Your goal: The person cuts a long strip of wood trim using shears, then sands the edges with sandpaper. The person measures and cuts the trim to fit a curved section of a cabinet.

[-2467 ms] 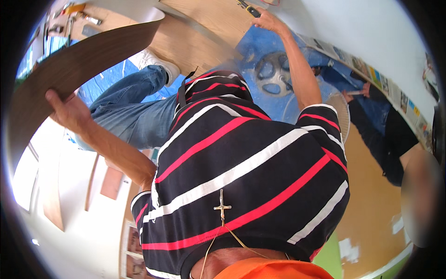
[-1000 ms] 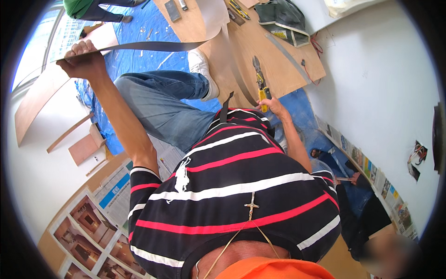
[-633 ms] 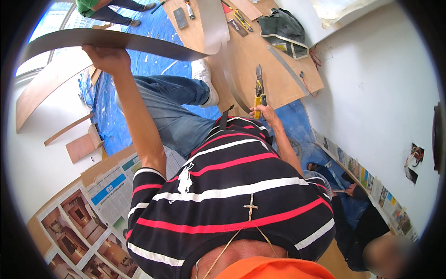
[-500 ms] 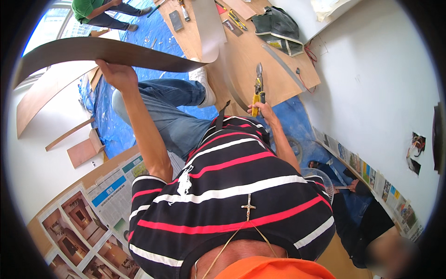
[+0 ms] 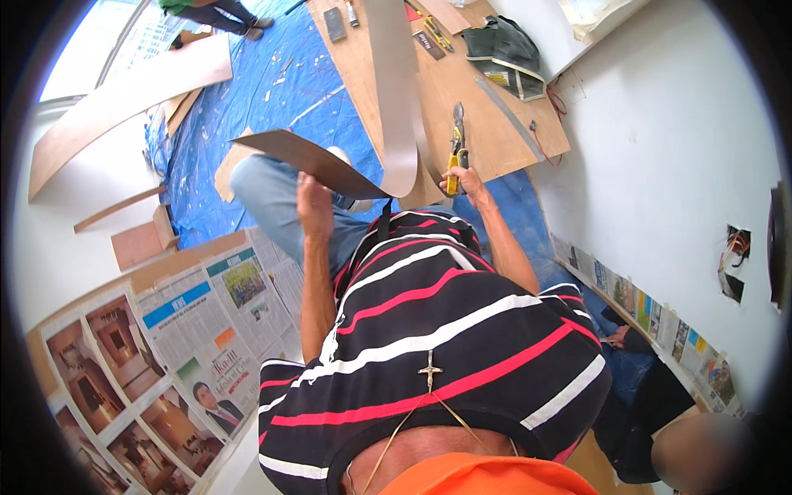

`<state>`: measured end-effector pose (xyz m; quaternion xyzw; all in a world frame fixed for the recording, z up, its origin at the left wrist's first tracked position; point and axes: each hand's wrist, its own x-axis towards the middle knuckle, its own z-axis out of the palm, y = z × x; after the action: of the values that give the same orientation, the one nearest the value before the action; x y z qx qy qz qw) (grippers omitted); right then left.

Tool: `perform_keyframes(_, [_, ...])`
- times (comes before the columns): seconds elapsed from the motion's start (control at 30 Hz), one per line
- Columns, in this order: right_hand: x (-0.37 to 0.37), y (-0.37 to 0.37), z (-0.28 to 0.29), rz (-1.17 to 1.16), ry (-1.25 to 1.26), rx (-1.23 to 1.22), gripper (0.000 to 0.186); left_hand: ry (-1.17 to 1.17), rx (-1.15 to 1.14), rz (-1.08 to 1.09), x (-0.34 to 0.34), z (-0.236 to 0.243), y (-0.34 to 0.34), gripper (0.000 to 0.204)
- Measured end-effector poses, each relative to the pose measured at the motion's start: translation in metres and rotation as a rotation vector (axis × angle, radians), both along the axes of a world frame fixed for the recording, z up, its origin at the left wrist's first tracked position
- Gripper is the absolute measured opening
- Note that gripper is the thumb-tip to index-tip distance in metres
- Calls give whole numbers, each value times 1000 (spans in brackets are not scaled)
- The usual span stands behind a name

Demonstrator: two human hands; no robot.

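My left hand (image 5: 315, 206) grips a long flexible strip of veneer-like sheet (image 5: 330, 169) with a dark brown face, held over my bent left leg. The strip curves up into a pale length (image 5: 388, 82) lying across a plywood board (image 5: 511, 132). My right hand (image 5: 468, 186) is closed on yellow-and-black snips (image 5: 458, 153), their metal jaws pointing away from me, beside the strip's bend. Whether its fingers also touch the strip is unclear.
A blue sheet (image 5: 247, 107) covers the floor. A co-worker's legs (image 5: 223, 16) stand top left; another person (image 5: 639, 412) works low at right. Tools and a dark bag (image 5: 499, 49) sit on the plywood. A curved wooden panel (image 5: 124, 99) is at left, newspapers (image 5: 214, 305) lower left.
My left hand has moved right and down toward my body, swinging the brown strip in from the left, closer to the snips. My right hand stays nearly in place, still holding them.
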<state>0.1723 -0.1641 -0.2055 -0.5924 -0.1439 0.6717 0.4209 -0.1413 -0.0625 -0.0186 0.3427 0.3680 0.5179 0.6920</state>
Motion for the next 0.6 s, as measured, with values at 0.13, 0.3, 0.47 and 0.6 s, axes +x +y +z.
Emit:
perform_keyframes(0.13, [-5, 2, 12, -50, 66, -8, 37, 268, -26, -294, -14, -18, -36, 33])
perform_keyframes(0.3, [-1, 7, 32, -179, 172, 41, 42, 642, 213, -915, -2, -18, -36, 15])
perform_keyframes(0.47, [16, 26, 72, -81, -3, -36, 42, 624, 271, -1200, 20, -23, -21, 13])
perform_keyframes(0.6, [18, 39, 126, -15, -107, -94, 37, 521, 575, -1387, 23, -36, 4, 13])
